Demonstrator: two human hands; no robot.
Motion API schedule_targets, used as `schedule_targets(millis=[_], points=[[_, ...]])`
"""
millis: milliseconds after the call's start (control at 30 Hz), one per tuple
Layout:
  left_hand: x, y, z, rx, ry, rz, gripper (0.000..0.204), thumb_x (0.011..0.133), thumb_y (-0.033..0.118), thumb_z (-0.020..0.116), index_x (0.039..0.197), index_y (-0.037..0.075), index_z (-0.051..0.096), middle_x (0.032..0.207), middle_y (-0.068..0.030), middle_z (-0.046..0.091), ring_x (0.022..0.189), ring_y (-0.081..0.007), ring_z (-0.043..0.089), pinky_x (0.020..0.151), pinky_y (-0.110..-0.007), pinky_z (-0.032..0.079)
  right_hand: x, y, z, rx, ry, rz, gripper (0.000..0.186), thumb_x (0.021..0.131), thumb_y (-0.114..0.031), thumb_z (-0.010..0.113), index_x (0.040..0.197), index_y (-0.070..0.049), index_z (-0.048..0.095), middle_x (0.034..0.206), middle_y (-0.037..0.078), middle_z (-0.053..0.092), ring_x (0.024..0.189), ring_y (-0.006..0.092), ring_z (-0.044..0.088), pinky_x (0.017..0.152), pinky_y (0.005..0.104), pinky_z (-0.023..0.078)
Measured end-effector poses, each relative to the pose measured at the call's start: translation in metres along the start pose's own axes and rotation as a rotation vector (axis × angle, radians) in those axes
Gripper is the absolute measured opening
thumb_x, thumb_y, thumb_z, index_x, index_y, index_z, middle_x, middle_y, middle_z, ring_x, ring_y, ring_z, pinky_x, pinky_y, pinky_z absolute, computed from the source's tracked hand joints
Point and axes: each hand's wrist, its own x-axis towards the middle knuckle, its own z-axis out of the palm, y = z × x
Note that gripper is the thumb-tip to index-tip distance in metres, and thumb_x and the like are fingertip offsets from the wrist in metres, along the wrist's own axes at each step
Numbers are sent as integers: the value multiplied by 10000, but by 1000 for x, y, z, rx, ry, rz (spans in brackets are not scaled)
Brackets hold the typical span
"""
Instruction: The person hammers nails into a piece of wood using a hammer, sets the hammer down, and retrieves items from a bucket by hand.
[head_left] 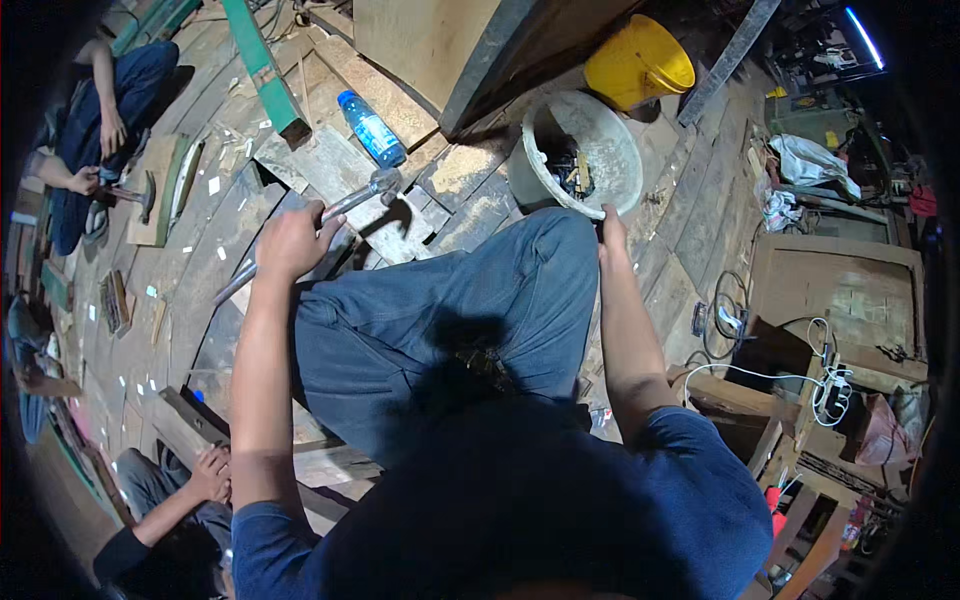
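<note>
Over floorboards (700, 170), the left grip (290, 243) clasps a hammer (354, 201) mid-handle; right grip (612, 236) at pale bucket (612, 150), hold unclear.

We see a lit floor (690, 205), black fisheye corners, a tube (865, 39) glaring at upper right, our lap (450, 290) shadowed.

Head view, one: wide fisheye, head-worn, left of a pair; faces steeply down over blue trousers (530, 285) to left fingers (328, 233) and right fingers (610, 222), close range; plank floor (690, 215) farther off.
</note>
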Motion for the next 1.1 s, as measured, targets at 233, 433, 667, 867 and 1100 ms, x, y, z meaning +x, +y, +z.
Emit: schedule_targets(millis=[233,433,667,867,1100], points=[[12,21,-6,-149,-9,10,394,885,443,565,946,60,632,811,-255,641,809,-440,616,715,-515,484,60,6,-65,-159,88,-58,443,878,-365,559,995,60,603,817,137,624,644,212,583,560,331,462],[4,-3,2,-135,-52,-135,386,889,426,568,900,44,623,743,-236,628,760,-434,612,678,-522,463,-16,-17,23,-525,600,-979,416,841,-204,623,1140,68,526,955,191,652,845,311,631,768,376,494],[8,7,2,7,-9,-127,419,897,444,555,877,30,617,724,-222,630,743,-422,615,673,-506,472,61,-71,78,-1477,-376,-802,252,858,-183,547,1059,-62,638,988,203,661,955,362,633,807,443,503],[18,20,13,-6,-145,-227,469,891,500,541,901,37,616,766,-225,644,792,-407,631,708,-496,483,96,-27,88,-1648,-255,-710,257,907,-187,463,1044,-72,648,1026,208,655,956,372,642,843,464,516],[12,18,13,64,-124,-191,483,886,519,534,911,51,651,778,-223,647,802,-407,633,725,-496,487,48,-95,43,-1358,-328,-759,119,806,-125,672,863,-21,670,804,149,685,760,293,665,701,379,517]])
